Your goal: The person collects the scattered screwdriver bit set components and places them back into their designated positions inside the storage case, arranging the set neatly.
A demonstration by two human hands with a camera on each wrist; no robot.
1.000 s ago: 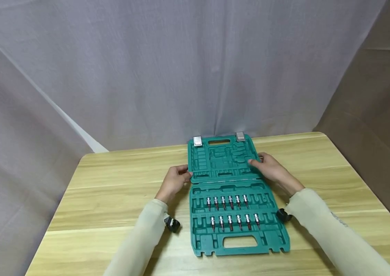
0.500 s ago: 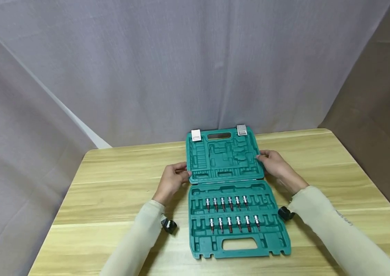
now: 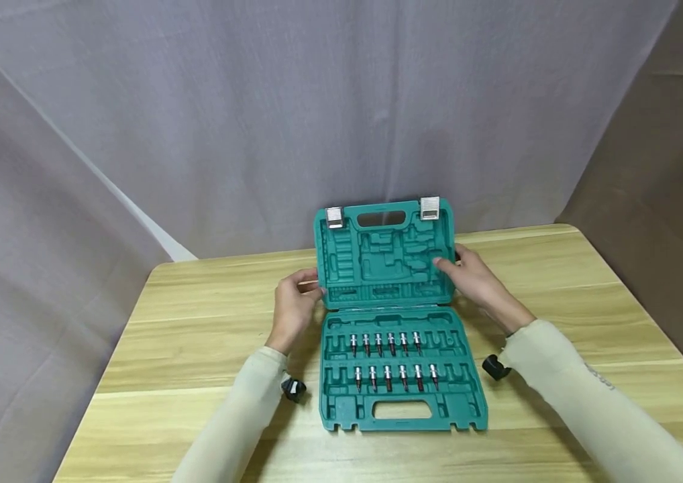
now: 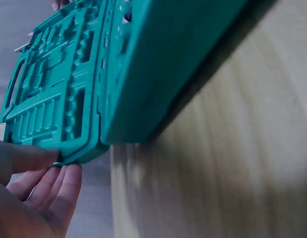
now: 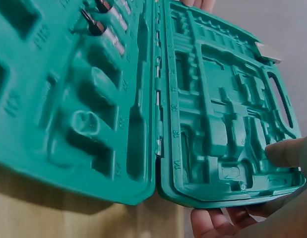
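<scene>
The case lid (image 3: 385, 258) is held tilted up over the tray (image 3: 402, 376) on the table (image 3: 196, 335). It is pinched at its side edges by the left hand (image 3: 294, 305) and right hand (image 3: 476, 280), thumbs inside. The plastic looks stiff, light and a bit slippery, so both edges are best held.

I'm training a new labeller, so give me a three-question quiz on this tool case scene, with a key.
1. True or false: the lid lies flat on the table.
2. Which hand grips the lid's edge on the side of the taller latch? A) left B) right
3. Fill in: the base holds ___ rows of bits.

Key: 1. False; it is tilted up, gripped by the left hand and right hand. 2. B. 3. Two.
</scene>
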